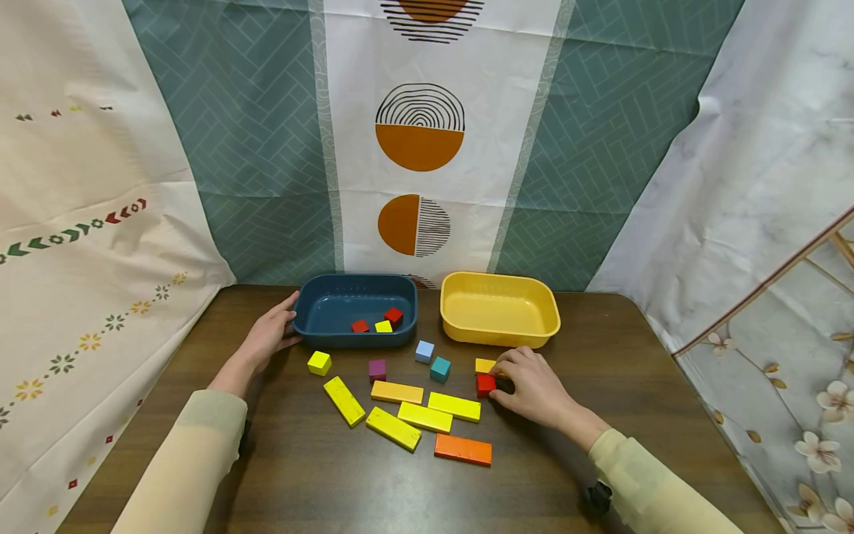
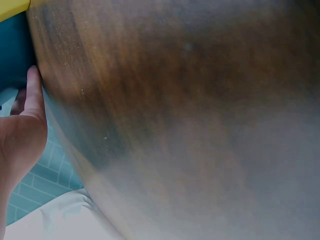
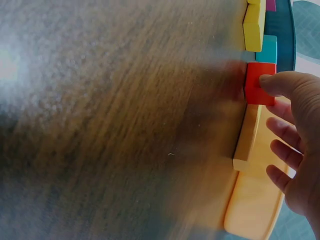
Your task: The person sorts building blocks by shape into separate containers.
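Observation:
My right hand (image 1: pixel 537 386) pinches a red cube (image 1: pixel 484 385) between thumb and index finger, low over the table. In the right wrist view the thumb lies on the face of the red cube (image 3: pixel 253 85), while the other fingers are loosely bent and hold nothing. Just behind it lies an orange-yellow block (image 1: pixel 484 366), partly hidden by the hand. My left hand (image 1: pixel 267 335) rests its fingers against the left end of the dark blue tray (image 1: pixel 353 340). Inside that tray are two red cubes (image 1: pixel 394 318) and a yellow cube (image 1: pixel 383 326).
To the right stands a yellow tray (image 1: pixel 500 335). Between the hands lie a yellow cube (image 1: pixel 319 363), a purple cube (image 1: pixel 377 370), a light blue cube (image 1: pixel 424 351), a teal cube (image 1: pixel 439 369), several yellow blocks (image 1: pixel 394 429), and an orange block (image 1: pixel 463 450). Patterned cloth (image 1: pixel 267 148) hangs behind.

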### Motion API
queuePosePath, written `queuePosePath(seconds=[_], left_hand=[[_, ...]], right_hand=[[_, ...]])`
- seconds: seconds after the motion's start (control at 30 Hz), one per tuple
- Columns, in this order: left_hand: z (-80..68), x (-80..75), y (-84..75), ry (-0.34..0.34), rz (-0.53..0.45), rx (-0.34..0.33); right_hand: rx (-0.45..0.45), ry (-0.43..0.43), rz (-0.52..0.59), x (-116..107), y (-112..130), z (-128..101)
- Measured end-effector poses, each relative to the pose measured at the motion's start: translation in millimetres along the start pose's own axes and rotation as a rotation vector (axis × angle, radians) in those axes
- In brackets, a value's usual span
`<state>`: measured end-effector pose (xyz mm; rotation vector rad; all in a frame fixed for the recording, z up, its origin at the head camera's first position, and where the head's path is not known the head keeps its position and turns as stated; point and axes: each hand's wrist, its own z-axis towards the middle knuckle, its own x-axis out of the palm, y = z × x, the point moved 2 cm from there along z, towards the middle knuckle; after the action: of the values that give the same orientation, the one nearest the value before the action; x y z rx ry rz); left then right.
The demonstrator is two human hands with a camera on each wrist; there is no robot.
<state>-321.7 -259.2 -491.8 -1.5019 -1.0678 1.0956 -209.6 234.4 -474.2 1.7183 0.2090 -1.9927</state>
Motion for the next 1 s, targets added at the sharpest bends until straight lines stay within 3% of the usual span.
queuePosePath(seconds=[0.3,1.0], left_hand=[[0.2,-0.3,0.4,0.001,-0.001,-0.002],[-0.8,-0.8,-0.1,-0.009,0.013,0.001]], right_hand=[[-0.017,-0.033,0.016,-6,1,1],[0.026,-0.130,0.251,-24,21,22]])
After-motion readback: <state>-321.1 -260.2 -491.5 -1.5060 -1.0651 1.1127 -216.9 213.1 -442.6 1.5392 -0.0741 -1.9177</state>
